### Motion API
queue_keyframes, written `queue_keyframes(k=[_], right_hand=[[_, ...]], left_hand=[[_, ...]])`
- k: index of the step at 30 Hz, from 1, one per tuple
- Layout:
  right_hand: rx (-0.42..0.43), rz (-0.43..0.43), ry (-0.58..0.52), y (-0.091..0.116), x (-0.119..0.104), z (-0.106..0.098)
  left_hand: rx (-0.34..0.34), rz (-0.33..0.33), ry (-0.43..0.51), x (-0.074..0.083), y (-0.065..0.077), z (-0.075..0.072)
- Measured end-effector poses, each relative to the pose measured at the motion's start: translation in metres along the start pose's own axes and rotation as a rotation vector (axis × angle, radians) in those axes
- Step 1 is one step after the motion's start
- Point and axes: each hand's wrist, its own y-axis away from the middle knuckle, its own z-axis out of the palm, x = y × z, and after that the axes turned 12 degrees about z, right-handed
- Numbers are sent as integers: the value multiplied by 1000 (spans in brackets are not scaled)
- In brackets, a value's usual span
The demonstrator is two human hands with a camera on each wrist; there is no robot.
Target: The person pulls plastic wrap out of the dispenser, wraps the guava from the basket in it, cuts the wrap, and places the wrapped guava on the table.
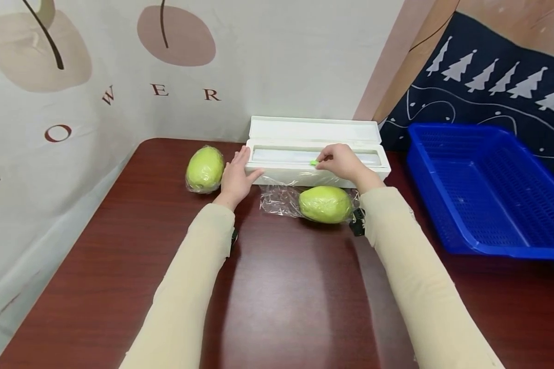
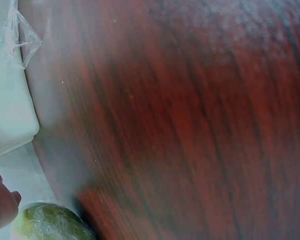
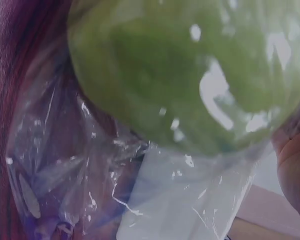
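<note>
Right hand (image 1: pixel 340 162) at the tab (image 1: pixel 313 163), fruit (image 1: pixel 325 204) on the near side of the box (image 1: pixel 283 167).
Right hand pinches the green tab, about mid-length on the box's front edge; left hand (image 1: pixel 237 177), fingers straight and thumb out, rests on the box's left end. Film (image 1: pixel 279 201) spans box front to fruit. Fruit's long axis runs left-right, roughly along the box; right hand nearer. Second fruit (image 1: pixel 205 169): just left of left hand.
</note>
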Motion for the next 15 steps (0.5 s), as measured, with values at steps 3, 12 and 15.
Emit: queue_keyframes(k=[3,12,15], right_hand=[[-3,-4,9,0,4,-2],[8,-18,34,4,10,-9],[-3,-21,38,4,12,-10]], left_hand=[[3,-3,4,1,0,1],[8,-1,-13,-1,-3,4],[4,-11,-16,-2,-3,4]])
